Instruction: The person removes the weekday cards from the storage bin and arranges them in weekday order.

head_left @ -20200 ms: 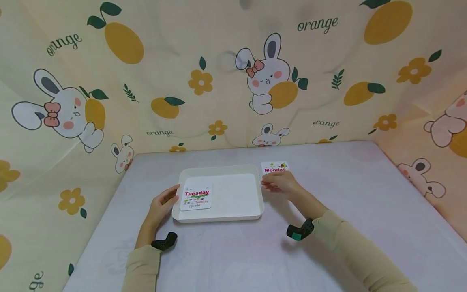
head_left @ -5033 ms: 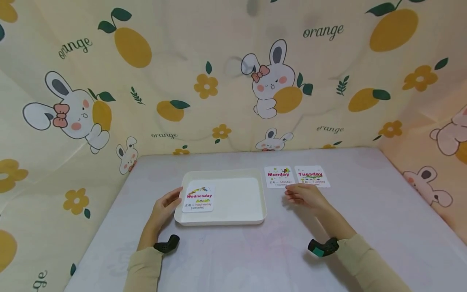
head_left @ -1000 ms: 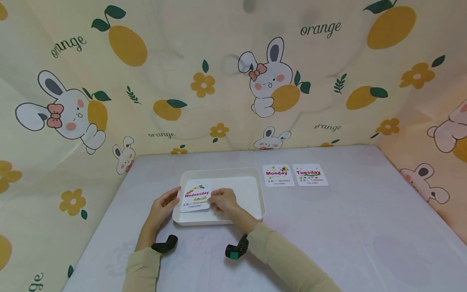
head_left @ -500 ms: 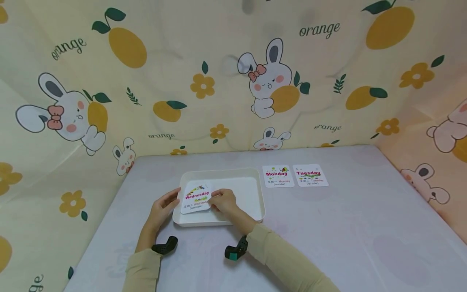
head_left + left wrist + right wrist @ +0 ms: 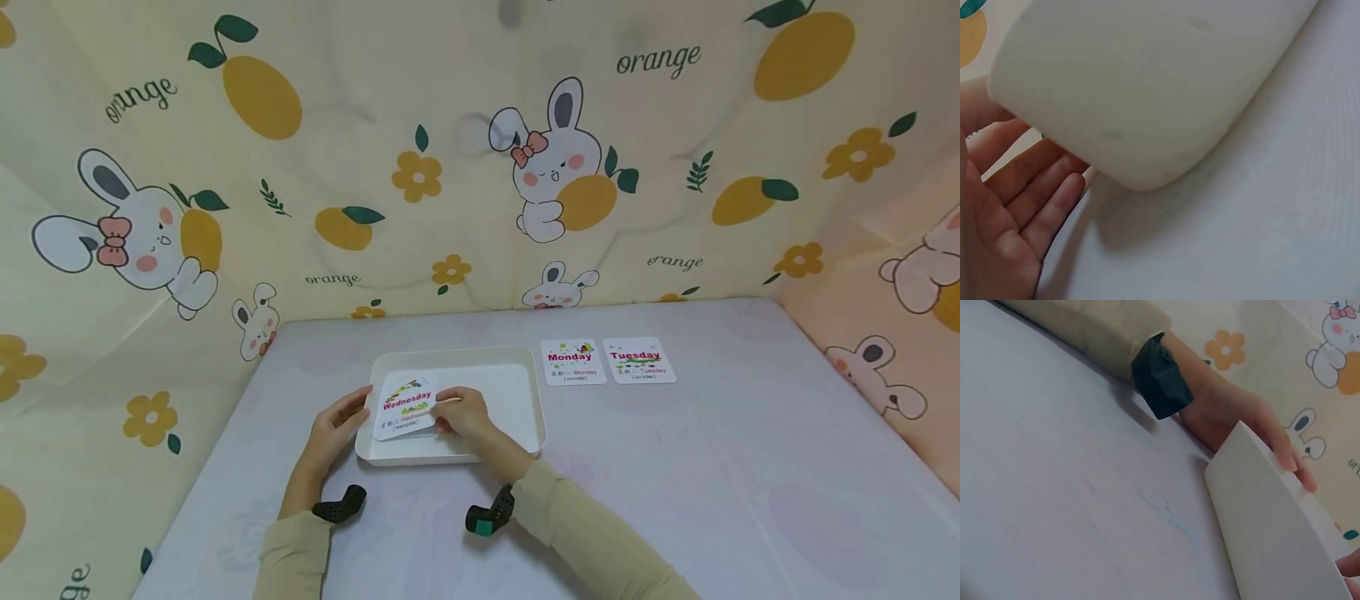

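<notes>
A white card printed "Wednesday" [image 5: 405, 406] lies tilted in the left part of the white tray [image 5: 502, 442]. My right hand [image 5: 465, 414] pinches its right edge between thumb and fingers, and that edge is raised off what lies below. Part of another card shows under its lower right corner. At the tray's left rim, my left hand [image 5: 333, 427] rests its fingertips on the edge. The left wrist view shows the loosely extended fingers [image 5: 1054, 206] of that hand beside the tray's outer wall. Only fingertips [image 5: 1350, 565] of the right hand appear in the right wrist view.
Right of the tray, a "Monday" card [image 5: 573, 362] and a "Tuesday" card [image 5: 640, 361] lie side by side, face up, on the white-covered table [image 5: 720, 450]. Behind the table hangs a cloth [image 5: 450, 108] printed with rabbits and oranges.
Twenty seconds ago "Tuesday" lay in the tray; by five seconds ago it lay beside "Monday". The right hand has since moved from there to the "Wednesday" card, whose right edge has lifted and tilted.
</notes>
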Demonstrator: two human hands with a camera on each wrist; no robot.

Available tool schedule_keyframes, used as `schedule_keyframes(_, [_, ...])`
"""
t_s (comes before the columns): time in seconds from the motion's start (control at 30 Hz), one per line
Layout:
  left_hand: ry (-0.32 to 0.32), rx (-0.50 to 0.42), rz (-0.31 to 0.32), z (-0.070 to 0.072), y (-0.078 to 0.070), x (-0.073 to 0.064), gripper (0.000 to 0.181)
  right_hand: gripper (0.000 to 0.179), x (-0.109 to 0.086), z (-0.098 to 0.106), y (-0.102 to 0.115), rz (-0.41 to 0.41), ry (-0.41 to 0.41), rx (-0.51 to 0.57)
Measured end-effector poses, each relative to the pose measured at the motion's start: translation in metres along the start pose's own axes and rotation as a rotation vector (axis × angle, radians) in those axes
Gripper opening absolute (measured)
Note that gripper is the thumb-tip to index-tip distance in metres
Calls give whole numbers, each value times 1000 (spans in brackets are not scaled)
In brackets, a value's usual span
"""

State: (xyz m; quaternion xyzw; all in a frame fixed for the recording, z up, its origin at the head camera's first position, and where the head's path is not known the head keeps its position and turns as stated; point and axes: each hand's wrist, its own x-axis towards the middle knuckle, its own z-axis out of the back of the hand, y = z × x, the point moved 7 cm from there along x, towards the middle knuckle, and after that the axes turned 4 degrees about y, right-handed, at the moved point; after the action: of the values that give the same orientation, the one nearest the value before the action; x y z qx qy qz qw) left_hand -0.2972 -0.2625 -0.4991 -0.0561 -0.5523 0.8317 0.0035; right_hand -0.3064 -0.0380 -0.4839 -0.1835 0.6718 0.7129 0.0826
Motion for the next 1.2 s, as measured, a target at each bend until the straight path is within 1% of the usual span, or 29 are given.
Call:
schedule_keyframes(0.17, [-1,-6,9,0,0,0,47,24,2,-2,-4,-15,25,31])
schedule_keyframes(0.33, [-1,-13,5,0,1,0,47,24,2,-2,-5,-16,48,23])
schedule_keyframes(0.63, [-7,1,-18,1,4,3,48,26,1,3,-3,-16,70,40])
schedule_keyframes(0.9, [-6,11,-50,2,2,2,48,27,-3,9,0,4,71,28])
schedule_keyframes(1.03, [-7,10,-52,2,2,2,48,28,-6,14,0,18,74,28])
schedule_keyframes(1.2, [-11,17,-27,1,3,1,47,29,-10,22,0,34,86,32])
